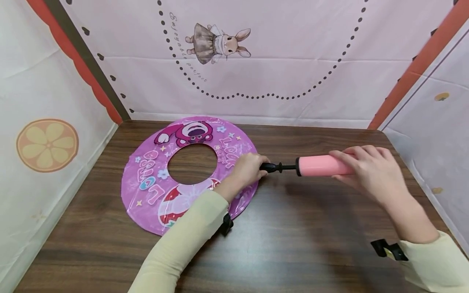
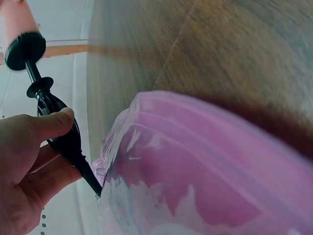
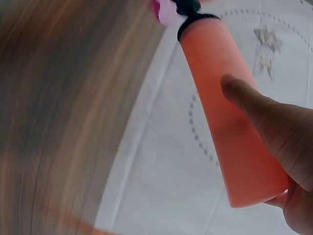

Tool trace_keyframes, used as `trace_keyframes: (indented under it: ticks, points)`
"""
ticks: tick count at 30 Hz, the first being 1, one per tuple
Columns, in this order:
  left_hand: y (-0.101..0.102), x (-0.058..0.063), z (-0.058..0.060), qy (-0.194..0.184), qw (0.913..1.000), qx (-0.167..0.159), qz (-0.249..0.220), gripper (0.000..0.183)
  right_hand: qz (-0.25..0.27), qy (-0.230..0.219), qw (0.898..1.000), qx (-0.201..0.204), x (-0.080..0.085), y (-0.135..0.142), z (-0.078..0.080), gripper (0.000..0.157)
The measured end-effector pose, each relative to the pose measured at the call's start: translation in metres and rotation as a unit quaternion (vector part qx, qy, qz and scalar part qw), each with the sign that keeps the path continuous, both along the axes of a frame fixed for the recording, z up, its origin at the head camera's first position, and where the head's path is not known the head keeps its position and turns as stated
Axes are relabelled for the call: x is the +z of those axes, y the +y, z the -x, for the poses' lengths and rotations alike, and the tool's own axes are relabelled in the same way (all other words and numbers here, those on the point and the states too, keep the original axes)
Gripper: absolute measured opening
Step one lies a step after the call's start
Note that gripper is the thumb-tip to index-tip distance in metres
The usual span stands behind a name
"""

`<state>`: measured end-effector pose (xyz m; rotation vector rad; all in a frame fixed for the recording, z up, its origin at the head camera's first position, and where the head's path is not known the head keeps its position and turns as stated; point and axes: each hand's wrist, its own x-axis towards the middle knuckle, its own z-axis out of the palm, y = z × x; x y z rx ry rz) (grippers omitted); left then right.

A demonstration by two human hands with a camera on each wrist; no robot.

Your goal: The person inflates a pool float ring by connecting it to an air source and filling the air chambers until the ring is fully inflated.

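A pink hand pump with a black handle and nozzle is held level between my two hands. Its pink barrel (image 1: pixel 318 165) is gripped near the right end by my right hand (image 1: pixel 373 173), thumb along the side in the right wrist view. The black handle (image 2: pixel 66 137) is pinched between the thumb and fingers of my left hand (image 1: pixel 247 170), and its thin tip meets the swim ring at the edge in the left wrist view. Under my left hand lies the purple swim ring (image 1: pixel 146 203), partly puffed, printed with a bear, flowers and strawberries. A black rod shows between handle and barrel.
The swim ring lies on the left of a brown wood-grain table (image 1: pixel 293 244). Printed cloth walls enclose the back and both sides, with a rabbit picture (image 1: pixel 218 43) on the back one. Black clips (image 1: pixel 388 249) sit at both sleeve cuffs.
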<state>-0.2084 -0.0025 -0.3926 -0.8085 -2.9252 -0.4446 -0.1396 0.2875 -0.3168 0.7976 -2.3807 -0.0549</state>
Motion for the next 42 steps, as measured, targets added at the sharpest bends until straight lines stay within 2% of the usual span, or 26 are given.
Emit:
trace_keyframes:
  ticks: [1, 6, 10, 14, 19, 23, 29, 36, 42]
  points:
    - [0.000, 0.000, 0.000, -0.002, 1.0000, 0.000, 0.002, 0.027, 0.003, -0.001, 1.000, -0.004, 0.003, 0.007, -0.002, 0.072]
    - [0.000, -0.003, 0.000, -0.002, 1.0000, 0.001, -0.005, 0.027, 0.013, 0.017, 1.000, -0.022, 0.019, 0.042, -0.011, 0.082]
    - [-0.002, -0.004, 0.000, 0.009, 0.9998, -0.008, -0.015, 0.028, 0.003, 0.023, 0.999, -0.036, 0.027, 0.055, -0.015, 0.087]
    - [-0.003, -0.005, 0.000, 0.021, 0.9995, -0.015, -0.017, 0.028, 0.010, 0.026, 1.000, -0.014, 0.021, 0.041, -0.010, 0.082]
    - [-0.003, -0.004, 0.000, 0.036, 0.9991, -0.021, -0.006, 0.028, 0.002, 0.010, 1.000, 0.022, 0.001, 0.003, 0.002, 0.074]
    - [-0.002, -0.003, -0.001, 0.048, 0.9985, -0.027, -0.001, 0.029, -0.008, 0.023, 0.999, 0.023, -0.011, -0.020, 0.010, 0.053]
    - [-0.001, -0.004, 0.000, 0.057, 0.9979, -0.027, -0.017, 0.028, -0.004, 0.058, 0.998, 0.024, -0.022, -0.037, 0.014, 0.061]
    - [0.000, -0.004, 0.002, 0.019, 0.9996, -0.012, -0.016, 0.026, 0.001, 0.024, 0.999, 0.022, -0.019, -0.022, 0.009, 0.053]
    - [0.000, -0.002, 0.002, 0.010, 0.9998, -0.015, -0.007, 0.025, 0.010, 0.001, 1.000, -0.002, 0.002, 0.015, -0.001, 0.075]
